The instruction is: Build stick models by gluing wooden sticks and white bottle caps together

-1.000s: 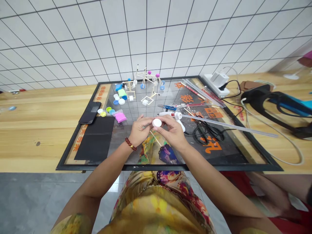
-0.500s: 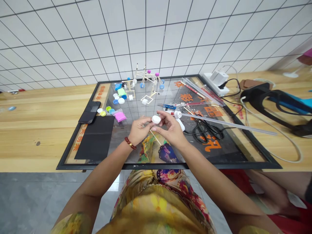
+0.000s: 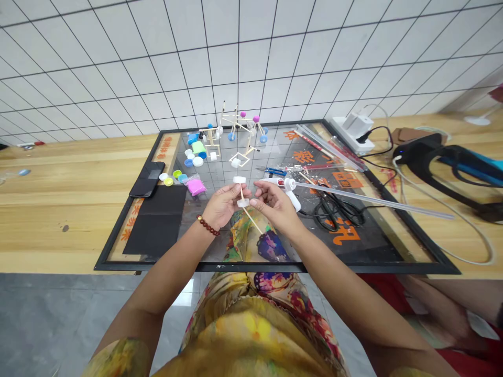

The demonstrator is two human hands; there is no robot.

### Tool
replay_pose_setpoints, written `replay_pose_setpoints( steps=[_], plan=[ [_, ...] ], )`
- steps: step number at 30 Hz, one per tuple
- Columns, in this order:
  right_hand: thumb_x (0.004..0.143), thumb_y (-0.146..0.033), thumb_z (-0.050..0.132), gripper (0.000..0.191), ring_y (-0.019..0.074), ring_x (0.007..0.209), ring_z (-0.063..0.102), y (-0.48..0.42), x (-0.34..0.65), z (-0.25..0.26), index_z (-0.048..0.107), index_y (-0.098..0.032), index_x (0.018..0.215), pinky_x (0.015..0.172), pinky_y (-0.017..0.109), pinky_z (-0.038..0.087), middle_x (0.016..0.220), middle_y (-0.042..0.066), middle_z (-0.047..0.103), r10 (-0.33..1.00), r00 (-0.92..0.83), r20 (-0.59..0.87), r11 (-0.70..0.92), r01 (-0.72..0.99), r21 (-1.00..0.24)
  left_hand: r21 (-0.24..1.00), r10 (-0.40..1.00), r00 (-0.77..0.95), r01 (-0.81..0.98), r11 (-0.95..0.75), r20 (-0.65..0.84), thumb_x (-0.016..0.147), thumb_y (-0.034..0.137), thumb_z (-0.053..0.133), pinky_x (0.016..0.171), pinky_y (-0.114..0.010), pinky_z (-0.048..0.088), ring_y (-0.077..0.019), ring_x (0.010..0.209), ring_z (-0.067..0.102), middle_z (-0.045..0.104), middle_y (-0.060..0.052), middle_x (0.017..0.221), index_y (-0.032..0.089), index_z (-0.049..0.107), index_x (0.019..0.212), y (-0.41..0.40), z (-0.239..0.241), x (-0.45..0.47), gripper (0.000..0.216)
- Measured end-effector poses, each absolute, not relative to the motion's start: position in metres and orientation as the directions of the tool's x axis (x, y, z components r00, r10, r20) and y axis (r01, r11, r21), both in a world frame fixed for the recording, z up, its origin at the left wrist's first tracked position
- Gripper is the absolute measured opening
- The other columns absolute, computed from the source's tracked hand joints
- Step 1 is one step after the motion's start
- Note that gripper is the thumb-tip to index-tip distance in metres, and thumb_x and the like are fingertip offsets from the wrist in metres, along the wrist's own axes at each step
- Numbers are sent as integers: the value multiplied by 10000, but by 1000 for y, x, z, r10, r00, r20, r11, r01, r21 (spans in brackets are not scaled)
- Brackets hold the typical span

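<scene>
Left hand: thumb and fingers of the left hand (image 3: 220, 207) closed in a pinch on the short stick (image 3: 242, 193)
Stick ends: white upper disc (image 3: 239, 180) on top, paler lower disc (image 3: 243, 202) below, the piece held up over the glass tabletop (image 3: 212, 246)
Right hand: right hand (image 3: 278, 205) half open, fingers curled, thumb tip at the lower disc's edge; contact cannot be told
Below: thin stick (image 3: 253, 221) slanting from under the lower disc
Near right: white glue gun (image 3: 293, 200)
Near left: pink packet (image 3: 195, 187)
Farther: stick models (image 3: 245, 154) by the tiled wall (image 3: 251, 57)

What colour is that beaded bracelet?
The bracelet is mostly reddish-brown, best seen in the head view.
</scene>
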State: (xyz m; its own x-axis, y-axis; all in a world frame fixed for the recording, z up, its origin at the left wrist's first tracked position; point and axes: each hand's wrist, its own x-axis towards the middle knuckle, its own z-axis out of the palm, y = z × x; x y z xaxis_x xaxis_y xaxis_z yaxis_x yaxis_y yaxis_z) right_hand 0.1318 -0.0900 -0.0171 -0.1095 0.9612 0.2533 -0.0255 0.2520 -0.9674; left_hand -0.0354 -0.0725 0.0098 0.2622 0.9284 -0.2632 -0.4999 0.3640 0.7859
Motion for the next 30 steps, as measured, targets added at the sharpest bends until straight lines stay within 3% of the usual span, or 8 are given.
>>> replay_pose_setpoints(
  steps=[9,14,20,25,30],
  plan=[
    [741,-567,783,497,169,810,649,-87,130,-9,672,-241,1100,827,365,551,892,17,648,969,-129,211,193,-142,-971,871,922,354,-390,298,-157,602,393,912,629,-238,446,-106,617,598,709,-26,671,131,768,758,-79,13,-32,337],
    [776,-556,759,416,168,736,641,-88,130,-8,704,-245,1047,775,378,556,862,19,638,955,-125,268,260,-75,-963,909,907,404,-321,266,-122,594,441,910,588,-228,396,-97,605,560,683,-33,655,126,762,705,-80,10,-32,366],
    [794,-529,750,353,171,803,588,-88,133,-8,733,-259,1021,761,366,528,933,33,593,926,-93,367,370,15,-929,905,911,392,-332,265,-123,554,464,928,621,-220,422,-92,632,568,692,-24,689,137,777,769,-78,7,-32,418],
    [808,-526,736,347,166,810,572,-88,136,-8,732,-240,1005,751,346,492,924,30,602,932,-99,350,353,13,-936,882,885,439,-340,325,-157,581,391,930,703,-251,485,-103,688,609,707,-29,753,140,779,878,-79,8,-33,417],
    [808,-523,731,343,170,821,562,-88,139,-7,721,-230,985,755,339,465,933,34,611,927,-83,365,370,58,-927,885,872,444,-297,359,-205,558,331,942,742,-284,494,-107,689,620,697,-23,727,125,767,820,-79,8,-34,377]
  ],
)
